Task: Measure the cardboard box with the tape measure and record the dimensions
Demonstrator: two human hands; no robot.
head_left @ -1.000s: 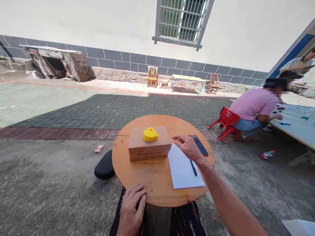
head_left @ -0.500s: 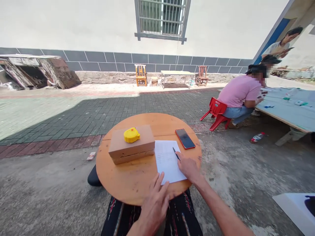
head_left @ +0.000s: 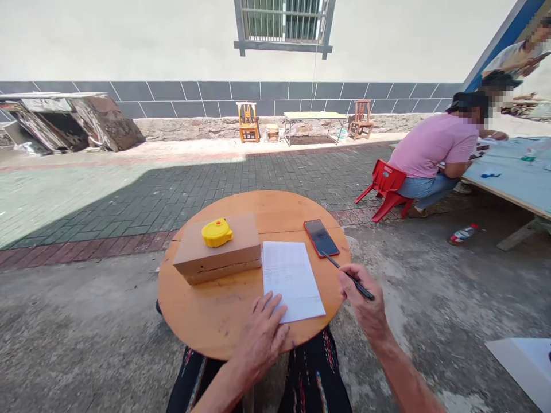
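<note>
A dark pen (head_left: pixel 360 288) is pinched in my right hand (head_left: pixel 365 298), raised off the paper at the right side of the round wooden table (head_left: pixel 215 321). Its tip points toward the phone (head_left: pixel 321 237), which lies face up with a red edge. My left hand (head_left: pixel 267 327) rests with fingers spread on the lower left corner of the white paper (head_left: pixel 290 281). Faint writing shows on the sheet. To the left of the paper sits a brown cardboard box (head_left: pixel 224 252), with a yellow tape measure (head_left: pixel 217 232) on top.
At the right, a person in a pink shirt (head_left: pixel 434 146) sits on a red chair (head_left: pixel 385 183) by a long table (head_left: pixel 512 178). Other people are beyond. A plastic bottle (head_left: pixel 464 234) lies on the ground. Chairs and a small table (head_left: pixel 314 115) stand along the wall.
My right hand has lifted from the paper and moved right with the pen. My left hand stays at the paper's lower left, its fingers a little more spread. The view has shifted slightly.
</note>
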